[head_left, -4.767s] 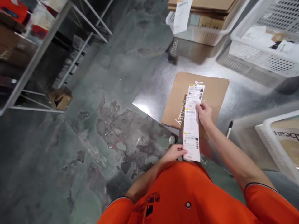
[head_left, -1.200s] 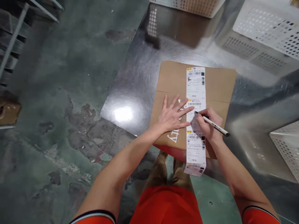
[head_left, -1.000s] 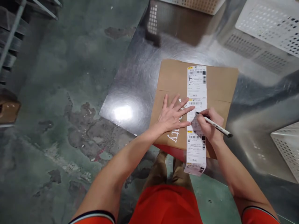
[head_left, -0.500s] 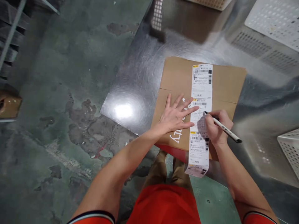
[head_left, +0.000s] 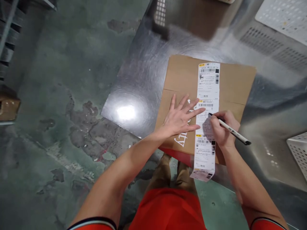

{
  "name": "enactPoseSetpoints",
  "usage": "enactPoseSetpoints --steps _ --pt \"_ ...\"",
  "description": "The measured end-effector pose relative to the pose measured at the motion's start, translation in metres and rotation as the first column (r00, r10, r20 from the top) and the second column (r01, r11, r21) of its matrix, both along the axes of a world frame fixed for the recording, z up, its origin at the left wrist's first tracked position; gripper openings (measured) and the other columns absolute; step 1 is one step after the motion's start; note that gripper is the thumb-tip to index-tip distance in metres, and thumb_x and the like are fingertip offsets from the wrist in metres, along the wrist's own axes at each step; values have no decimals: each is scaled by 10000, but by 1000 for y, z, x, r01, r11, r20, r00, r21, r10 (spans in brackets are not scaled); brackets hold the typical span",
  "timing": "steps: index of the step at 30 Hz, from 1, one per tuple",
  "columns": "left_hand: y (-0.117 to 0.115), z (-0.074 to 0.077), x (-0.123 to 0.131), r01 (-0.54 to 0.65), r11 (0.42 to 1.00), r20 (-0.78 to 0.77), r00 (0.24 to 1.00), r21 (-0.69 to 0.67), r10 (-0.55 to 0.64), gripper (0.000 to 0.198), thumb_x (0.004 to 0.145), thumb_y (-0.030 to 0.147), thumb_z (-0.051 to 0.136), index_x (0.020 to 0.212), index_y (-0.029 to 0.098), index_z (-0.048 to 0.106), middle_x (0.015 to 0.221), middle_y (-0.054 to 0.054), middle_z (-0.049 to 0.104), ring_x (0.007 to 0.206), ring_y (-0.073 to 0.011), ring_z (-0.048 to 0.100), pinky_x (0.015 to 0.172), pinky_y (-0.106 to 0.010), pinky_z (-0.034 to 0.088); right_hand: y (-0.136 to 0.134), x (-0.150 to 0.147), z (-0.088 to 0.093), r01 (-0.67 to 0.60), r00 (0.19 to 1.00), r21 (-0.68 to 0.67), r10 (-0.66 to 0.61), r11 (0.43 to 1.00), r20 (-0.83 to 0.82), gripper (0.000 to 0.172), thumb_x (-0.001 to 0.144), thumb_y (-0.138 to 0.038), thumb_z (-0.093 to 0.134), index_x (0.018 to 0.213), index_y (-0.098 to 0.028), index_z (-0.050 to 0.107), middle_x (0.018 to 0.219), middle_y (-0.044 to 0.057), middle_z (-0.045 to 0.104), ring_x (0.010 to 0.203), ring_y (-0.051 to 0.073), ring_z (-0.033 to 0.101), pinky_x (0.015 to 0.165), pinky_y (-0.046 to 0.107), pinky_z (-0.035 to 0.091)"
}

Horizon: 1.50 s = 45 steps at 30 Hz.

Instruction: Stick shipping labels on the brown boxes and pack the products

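A long strip of white barcode shipping labels (head_left: 207, 83) lies lengthwise on a flat brown cardboard mailer (head_left: 230, 81), its lower end overhanging the mailer's near edge. My left hand (head_left: 178, 119) rests flat on the cardboard with fingers spread, the fingertips reaching the strip's left edge. My right hand (head_left: 223, 129) grips a black-capped white marker pen (head_left: 232, 130), whose tip touches the middle label. White lettering on the mailer is partly hidden under my left hand.
The mailer sits on a shiny brushed-steel table (head_left: 134, 76) with a worn green floor (head_left: 59, 64) beyond its edge. White perforated plastic baskets (head_left: 285, 16) stand at the upper right, and a metal shelf (head_left: 6, 41) stands at the far left.
Earlier both hands held the strip up over the mailer. It now lies flat under my left hand. Across the last second, the pen tip shifted slightly rightward on the label, and the view drifted.
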<state>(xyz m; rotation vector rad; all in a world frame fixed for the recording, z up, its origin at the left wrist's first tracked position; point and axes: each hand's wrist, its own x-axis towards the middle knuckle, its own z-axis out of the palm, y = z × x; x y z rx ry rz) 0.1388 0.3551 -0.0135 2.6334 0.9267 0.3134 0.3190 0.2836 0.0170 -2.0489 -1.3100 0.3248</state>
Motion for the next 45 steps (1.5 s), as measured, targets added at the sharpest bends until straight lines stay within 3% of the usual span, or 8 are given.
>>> enactPoseSetpoints --steps 23,26,29,32,35,39,41,45 --pt "-1 0 -1 -1 1000 1 1000 3 1 684 883 696 488 1501 415 411 1628 5 350 1548 -356 133 1202 -662 -105 -3 4 -6 -13 1000 38 13 999 -12 115 736 -307 547 675 -214 574 609 -9 586 557 156 529 581 308 448" --pt "-1 0 -1 -3 1000 -5 1000 -5 3 690 877 701 496 1501 419 409 1633 11 339 1551 -356 118 1202 -662 -109 -1 2 -10 111 978 98 -92 989 -186 109 747 -311 591 713 -218 547 615 -32 550 548 142 512 552 290 432" --pt "-1 1 0 -8 1000 -5 1000 -22 8 684 870 706 509 1487 422 431 1626 6 354 1545 -355 150 1200 -668 -110 3 9 -12 279 827 179 -141 944 -544 199 784 -371 617 846 -232 489 655 -61 541 448 104 433 444 251 362" --pt "-1 3 2 -19 998 11 1000 -61 19 662 863 705 527 1450 402 489 1604 -9 395 1531 -356 204 1196 -684 -91 -3 46 -10 346 835 172 -219 922 -505 256 818 -404 608 979 -245 489 800 -27 603 483 110 469 484 265 408" --pt "0 8 3 -33 993 40 999 -112 37 598 877 665 546 1397 372 556 1586 -9 426 1524 -343 233 1207 -671 -73 -25 106 -6 222 975 114 -221 968 -19 212 780 -287 583 989 -249 584 956 81 644 778 211 599 741 380 502" --pt "0 18 4 -45 984 40 998 -172 53 522 910 583 553 1378 353 576 1584 -6 426 1531 -330 222 1216 -654 -66 -38 138 9 -60 941 -45 71 997 330 422 705 -149 490 1084 -215 662 1215 185 622 1114 327 568 965 527 446" --pt "-1 24 5 -48 980 14 999 -191 51 517 917 546 557 1393 344 562 1593 -9 410 1536 -332 203 1214 -658 -69 -20 116 18 -131 958 0 126 991 259 456 773 -167 469 1198 -199 633 1278 179 602 1158 310 564 992 523 450" --pt "-6 38 8 -53 973 -76 996 -226 36 529 916 433 564 1431 317 524 1622 -18 354 1537 -365 175 1193 -703 -61 61 52 35 -118 975 -92 97 989 -202 544 854 -288 535 1365 -107 500 1214 192 622 1058 260 612 877 412 530"
